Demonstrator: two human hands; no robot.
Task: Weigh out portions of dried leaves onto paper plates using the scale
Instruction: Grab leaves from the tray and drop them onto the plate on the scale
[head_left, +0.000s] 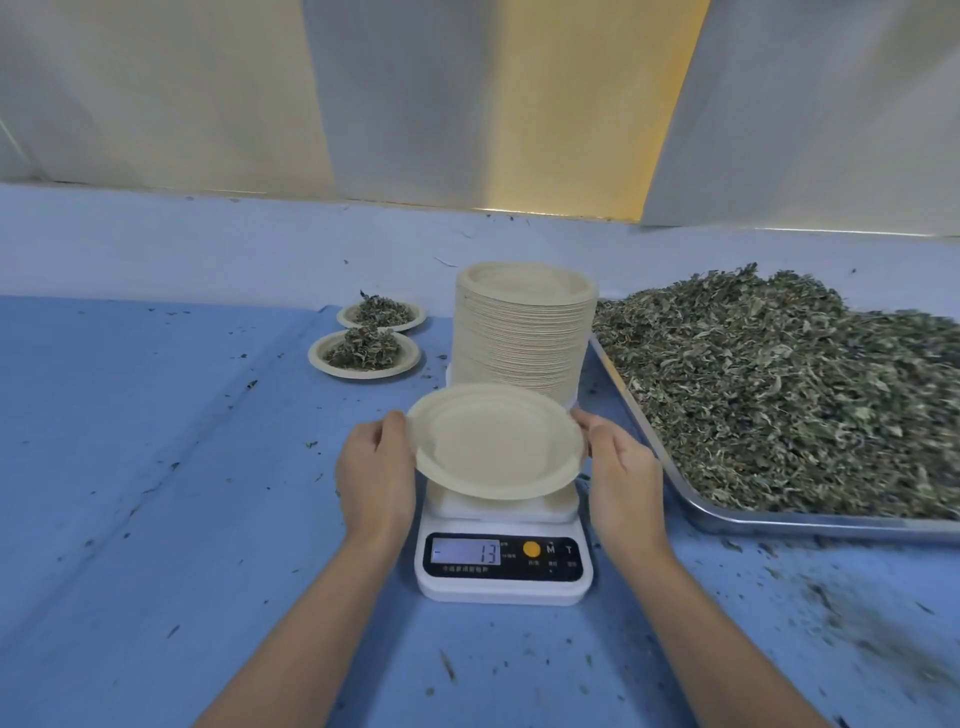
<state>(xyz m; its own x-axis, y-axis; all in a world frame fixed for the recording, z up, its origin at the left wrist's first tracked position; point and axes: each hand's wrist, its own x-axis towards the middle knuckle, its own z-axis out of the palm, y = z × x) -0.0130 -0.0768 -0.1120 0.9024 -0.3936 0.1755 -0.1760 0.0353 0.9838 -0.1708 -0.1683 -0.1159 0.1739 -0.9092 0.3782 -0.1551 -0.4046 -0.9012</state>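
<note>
Fingers of left hand, right hand gripping plate over scale, leaves filling tray

The tabletop was covered in a blue cloth creased in long, soft folds, with a paler blue strip running along its far edge. Behind it rose a wall of pale grey-white panels. Between two of them a warm yellow band glowed, and a slanting white panel closed the right side under dim, even light.
</note>
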